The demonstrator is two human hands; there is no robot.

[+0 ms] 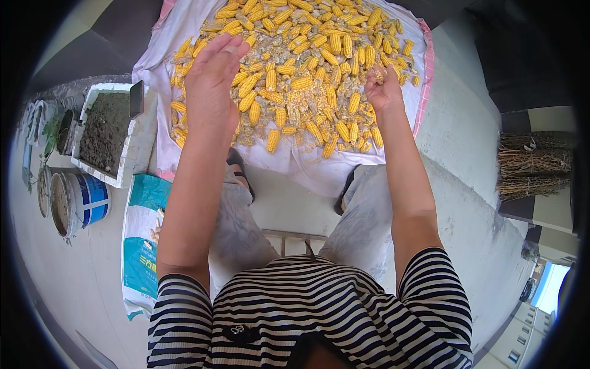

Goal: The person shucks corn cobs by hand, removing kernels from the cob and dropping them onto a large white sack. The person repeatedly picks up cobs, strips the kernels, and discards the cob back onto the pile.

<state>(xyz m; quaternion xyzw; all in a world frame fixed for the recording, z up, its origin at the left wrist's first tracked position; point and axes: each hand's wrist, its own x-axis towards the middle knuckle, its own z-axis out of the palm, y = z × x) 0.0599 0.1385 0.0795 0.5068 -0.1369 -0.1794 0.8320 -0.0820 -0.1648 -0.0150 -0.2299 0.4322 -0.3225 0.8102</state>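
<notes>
Dried yellow corn cobs (302,83) lie heaped over a white cloth (295,166) with pink edging. Loose corn kernels (306,102) and greyish, withered cobs (258,50) are mixed among them. Above the heap's left side I hold up my left hand (214,74), its fingers extended and nothing visible in it. Over the right side, my right hand (386,90) has its fingers curled around a small pale piece of corn (379,76). How much of that piece the fingers hide, I cannot tell.
At left stand a foam box (143,147) of soil, a phone-like dark slab (137,99) on its rim, and a white-and-blue bucket (99,198). A printed teal-and-white sack (143,217) lies near my left arm. Bundled dry stalks (530,166) sit far right.
</notes>
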